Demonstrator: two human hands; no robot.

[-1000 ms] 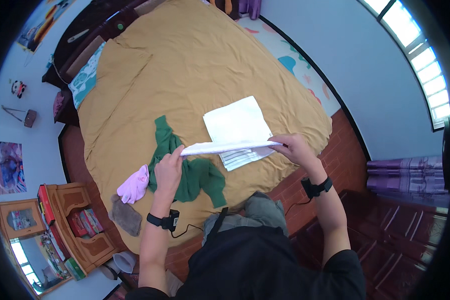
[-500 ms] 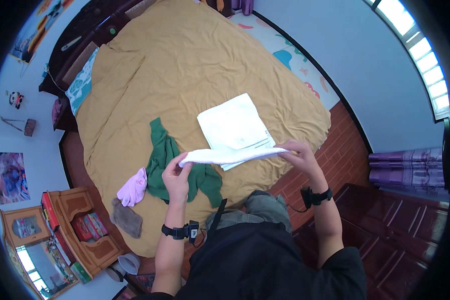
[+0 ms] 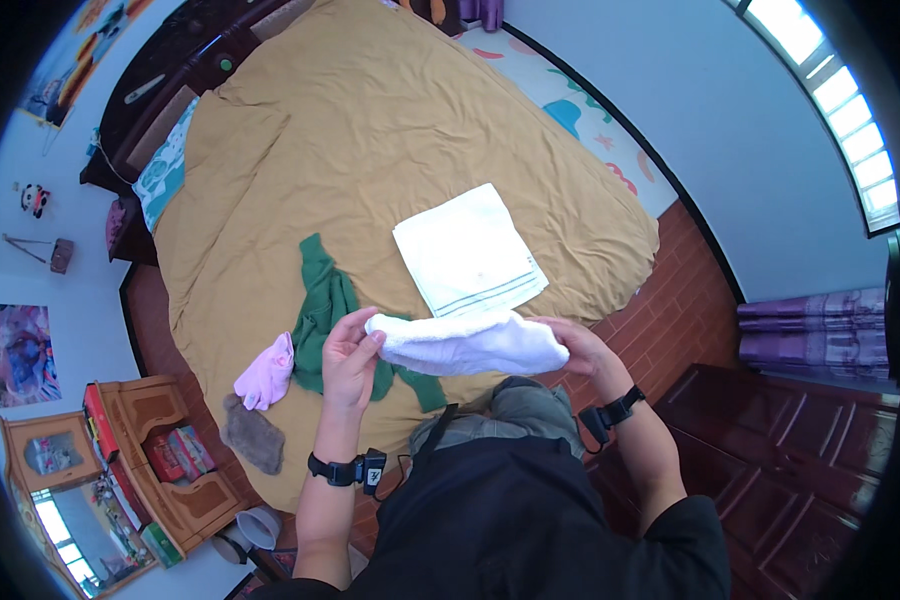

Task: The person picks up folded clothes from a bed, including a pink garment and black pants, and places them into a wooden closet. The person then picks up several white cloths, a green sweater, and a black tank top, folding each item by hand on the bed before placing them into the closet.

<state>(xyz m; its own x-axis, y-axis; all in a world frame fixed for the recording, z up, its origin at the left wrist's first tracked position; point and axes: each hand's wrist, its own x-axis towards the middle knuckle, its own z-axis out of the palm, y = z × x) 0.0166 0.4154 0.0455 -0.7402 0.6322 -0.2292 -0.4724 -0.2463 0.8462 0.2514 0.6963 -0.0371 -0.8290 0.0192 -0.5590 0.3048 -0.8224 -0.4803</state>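
Note:
A thick white towel [image 3: 465, 343], bunched lengthwise, is stretched between my two hands above the near edge of the bed. My left hand [image 3: 350, 350] pinches its left end between thumb and fingers. Its right end is gripped by my right hand [image 3: 580, 347], whose fingers are partly hidden by the cloth. Just beyond lies a flat, square pile of folded white towels [image 3: 465, 245]. A crumpled green knitted garment [image 3: 320, 300] spreads behind and beside my left hand, partly covered by it.
The bed [image 3: 370, 130] has a tan cover. Left of the green garment lie a pink cloth [image 3: 266, 374] and a grey-brown cloth [image 3: 253, 436]. A wooden dresser with a mirror [image 3: 160, 460] stands at the left, dark red panelled furniture [image 3: 770, 450] at the right.
Both hands have drawn nearer to me with the white towel, uncovering the front edge of the towel pile. The held towel has tilted and shows more of its surface.

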